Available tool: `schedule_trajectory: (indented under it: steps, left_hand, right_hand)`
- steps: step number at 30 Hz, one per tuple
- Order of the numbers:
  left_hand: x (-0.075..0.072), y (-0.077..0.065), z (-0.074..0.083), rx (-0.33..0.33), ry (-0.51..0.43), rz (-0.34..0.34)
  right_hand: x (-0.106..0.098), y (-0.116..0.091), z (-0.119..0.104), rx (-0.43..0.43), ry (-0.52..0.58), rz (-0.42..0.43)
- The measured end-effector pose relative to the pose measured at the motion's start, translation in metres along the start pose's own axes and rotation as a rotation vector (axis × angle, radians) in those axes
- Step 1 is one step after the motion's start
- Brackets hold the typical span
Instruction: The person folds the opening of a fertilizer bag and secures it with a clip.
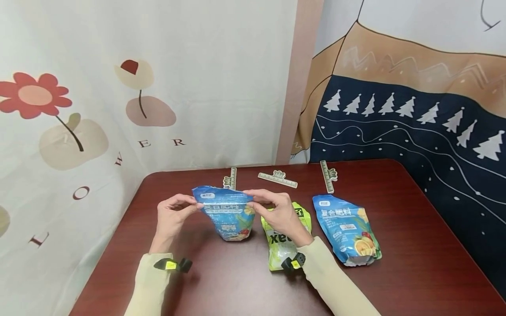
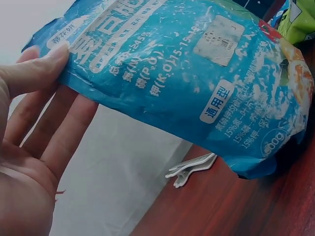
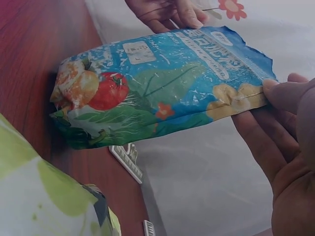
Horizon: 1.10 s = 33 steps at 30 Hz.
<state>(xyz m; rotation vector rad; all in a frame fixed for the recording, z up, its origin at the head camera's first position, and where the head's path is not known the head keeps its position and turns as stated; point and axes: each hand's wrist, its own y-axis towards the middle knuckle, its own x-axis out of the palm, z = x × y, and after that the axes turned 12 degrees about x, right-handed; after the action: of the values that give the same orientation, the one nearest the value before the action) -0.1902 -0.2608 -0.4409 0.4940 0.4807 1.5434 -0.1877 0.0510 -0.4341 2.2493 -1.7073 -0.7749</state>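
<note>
Both hands pinch a blue fertilizer bag by its upper side edges, holding it upright over the table. My left hand has its thumb on the front of the bag's left edge and the fingers behind, as the left wrist view shows. At the opposite edge, my right hand grips in the same way, thumb in front. The bag's face carries white print, a label and fruit and vegetable pictures, seen in the right wrist view. A green bag lies partly under the right forearm.
A second blue fertilizer bag lies to the right on the dark red table. Along the back are three ruler-like clips: a left clip, a middle clip and a right clip. A printed curtain hangs behind.
</note>
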Motion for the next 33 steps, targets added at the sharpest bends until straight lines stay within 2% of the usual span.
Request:
schedule_trajectory:
  steps: [8,18,25,33]
  left_hand:
    - [-0.005,0.002,0.006,-0.038,0.131,-0.107]
    - [-0.009,0.001,0.008,-0.063,0.210,-0.200]
    - [-0.010,0.001,0.010,-0.047,0.280,-0.279]
    - [-0.010,0.001,0.011,-0.022,0.304,-0.292]
  right_hand:
    - [0.002,0.002,-0.001,-0.068,-0.073,-0.004]
    - [0.002,0.000,-0.001,-0.039,-0.128,-0.004]
    - [0.001,-0.001,-0.001,-0.027,-0.162,0.003]
    - [0.002,-0.001,-0.002,-0.011,-0.176,0.018]
